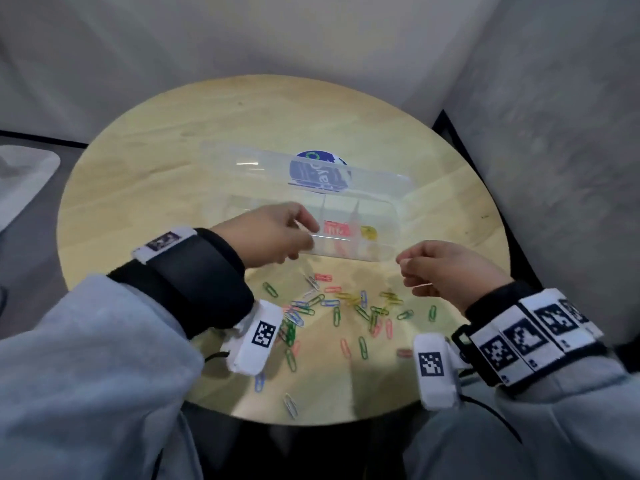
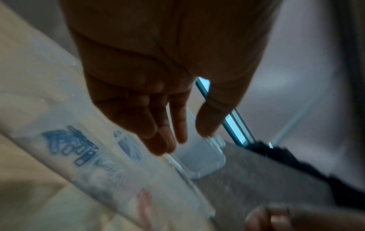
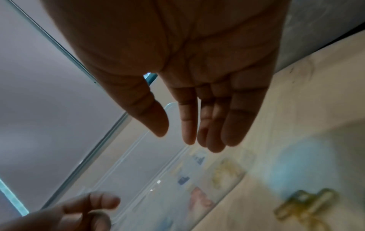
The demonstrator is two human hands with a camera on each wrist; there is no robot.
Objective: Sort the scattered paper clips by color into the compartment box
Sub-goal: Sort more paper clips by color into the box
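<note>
A clear compartment box [image 1: 394, 216] lies mid-table with its lid [image 1: 242, 168] folded back. Red clips [image 1: 336, 229] and yellow clips [image 1: 368, 232] fill two neighbouring compartments; blue clips [image 2: 75, 146] sit in another. My left hand [image 1: 308, 233] hovers over the box's left front part, fingers relaxed and empty [image 2: 193, 137]. My right hand [image 1: 405, 268] hangs just off the box's right front corner, and it too holds nothing [image 3: 175, 138]. Scattered clips [image 1: 346, 306] of several colours lie on the round wooden table [image 1: 156, 168] between my wrists.
A round blue sticker [image 1: 318, 171] shows through the lid. Grey walls close in behind and to the right. A white object [image 1: 20, 178] stands off the table at the left. A few stray clips [image 1: 290, 405] lie close to the table's near edge.
</note>
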